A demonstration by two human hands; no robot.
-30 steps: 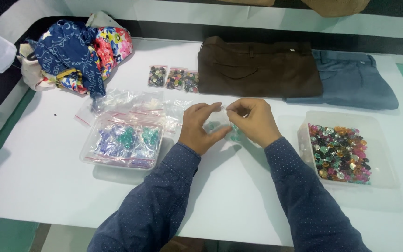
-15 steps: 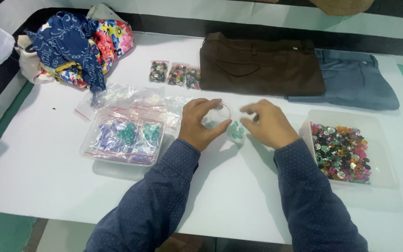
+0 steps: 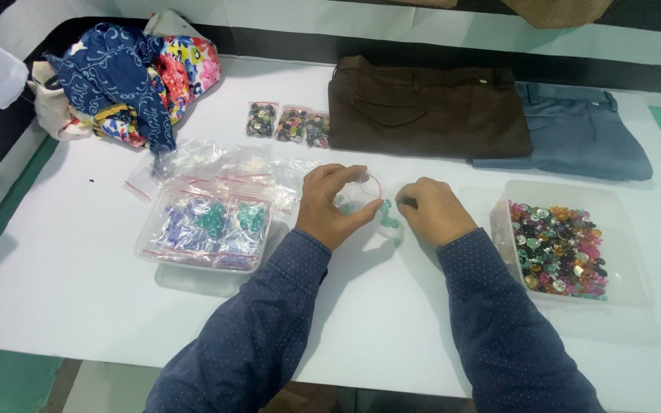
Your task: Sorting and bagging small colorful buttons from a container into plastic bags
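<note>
Bag mouth seemingly faces right.

We've got a white table here. On it: a heap of patterned fabric, three little bags of buttons, folded brown trousers beside grey-blue ones, a tub of bagged buttons and a tub of loose mixed buttons.

Both forearms extended forward, hands close together at centre.
Left hand: fingers curled in an arc, thumb and fingertips pinched. Right hand: loosely fisted, knuckles up, fingertips tucked toward the left. Dark dotted sleeves cover both wrists.
</note>
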